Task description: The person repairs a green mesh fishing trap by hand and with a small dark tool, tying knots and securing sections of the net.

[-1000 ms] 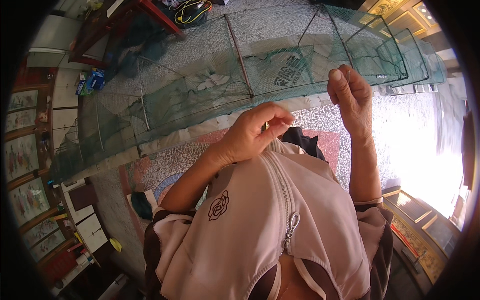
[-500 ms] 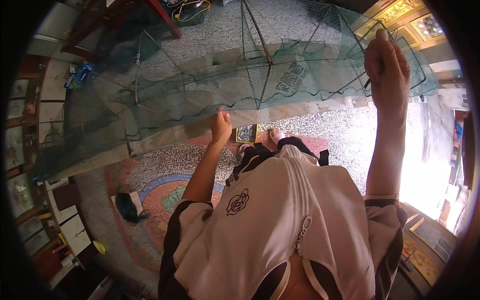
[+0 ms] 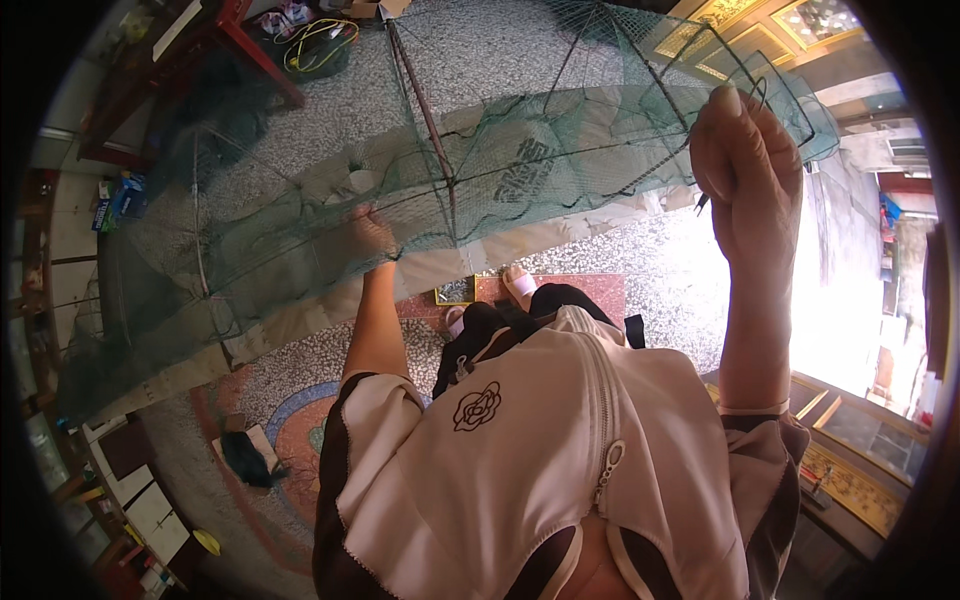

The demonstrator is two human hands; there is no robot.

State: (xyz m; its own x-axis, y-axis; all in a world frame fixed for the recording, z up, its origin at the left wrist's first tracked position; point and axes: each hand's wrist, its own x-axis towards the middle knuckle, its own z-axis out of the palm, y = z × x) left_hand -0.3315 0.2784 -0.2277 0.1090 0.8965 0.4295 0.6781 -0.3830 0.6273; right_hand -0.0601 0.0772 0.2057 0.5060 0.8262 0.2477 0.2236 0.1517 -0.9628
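Note:
A long green mesh net trap (image 3: 590,125) with thin dark frame rods stretches across the upper view, sloping down to the left. My right hand (image 3: 745,170) is closed on its right end, thumb pressed against the fingers. A thin dark wire loop shows above that hand, and a dark tip pokes out below it. Behind the mesh at the net's lower middle is my left hand (image 3: 375,235); its fingers are blurred by the netting, so their grip is unclear. Under the net runs a long pale sheet (image 3: 300,318) with dark printing.
Near my feet stands a yellow-rimmed tray (image 3: 456,291) of small things. A dark bundle (image 3: 245,458) lies on cardboard at lower left. Far left are a red wooden table (image 3: 250,50), a yellow cord (image 3: 325,45) and a blue package (image 3: 122,200). Cabinets line both sides.
My left hand has gone from the net's lower edge to behind the mesh, further left. The right hand, still closed, sits slightly lower and more left. The net has shifted left and down in view.

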